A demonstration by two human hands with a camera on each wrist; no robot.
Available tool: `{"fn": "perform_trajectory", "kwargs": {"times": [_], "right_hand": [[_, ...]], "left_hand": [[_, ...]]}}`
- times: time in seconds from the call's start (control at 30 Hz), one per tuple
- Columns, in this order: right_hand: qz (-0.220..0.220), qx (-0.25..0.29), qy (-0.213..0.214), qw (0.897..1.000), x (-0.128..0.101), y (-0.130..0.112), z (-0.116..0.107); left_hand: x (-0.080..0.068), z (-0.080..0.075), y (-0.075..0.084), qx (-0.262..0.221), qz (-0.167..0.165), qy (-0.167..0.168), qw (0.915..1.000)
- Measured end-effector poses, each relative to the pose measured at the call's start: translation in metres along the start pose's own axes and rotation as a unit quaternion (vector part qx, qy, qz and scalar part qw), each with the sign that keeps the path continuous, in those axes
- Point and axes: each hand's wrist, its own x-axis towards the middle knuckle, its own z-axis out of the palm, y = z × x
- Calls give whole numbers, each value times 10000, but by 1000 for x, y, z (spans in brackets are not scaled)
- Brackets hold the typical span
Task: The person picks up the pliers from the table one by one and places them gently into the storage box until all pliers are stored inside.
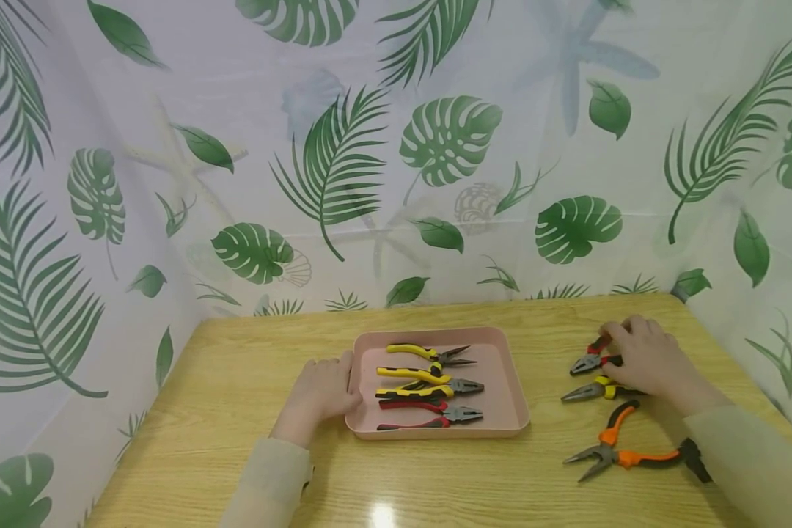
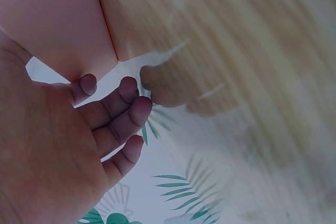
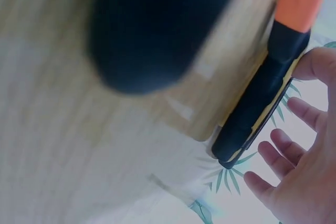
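Leaf-printed curtains [image 1: 343, 169] behind and to both sides, wooden table [image 1: 237, 381] filling the lower half of the head view. Pink tray [image 1: 511, 400] at centre, carrying three pliers side by side, noses pointing right: two yellow-handled [image 1: 429, 354] [image 1: 429, 385], one red-handled [image 1: 429, 416] nearest the bottom edge. Left hand [image 1: 322, 392] resting against the tray's left rim, fingers loosely bent, gripping nothing; wrist view shows fingertips [image 2: 131, 111] at the tray's corner.

Lower right of the frame: three more pliers loose on the table. Right hand [image 1: 640, 359] lying over the handles of the red pliers [image 1: 590, 361] and touching the yellow pliers [image 1: 594, 390] just below; cannot tell whether the fingers are closed round either handle. Wrist view shows fingers [image 3: 286, 153] fairly straight beside a dark handle. Both pairs lie lengthwise left to right, noses toward the tray, handles under the palm. Orange pliers [image 1: 623, 456] lie nearest the bottom edge, handles spread, untouched. Right hand clearly nearer the loose pliers; tray well to its left.
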Motion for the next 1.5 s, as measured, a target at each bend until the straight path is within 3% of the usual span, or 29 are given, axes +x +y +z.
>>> {"fn": "perform_trajectory", "kwargs": {"times": [0.6,1.23,1.5], "right_hand": [[-164,84,-276,9994,14,4,-2],[-279,793,-550,9949,19,5,-4],[-339,713,-629,9949,23,7,-3]], "left_hand": [[1,1,-2,-49,62,-47,10000],[-1,-2,-1,-48,82,83,9999],[0,1,-3,-57,67,68,9999]]}}
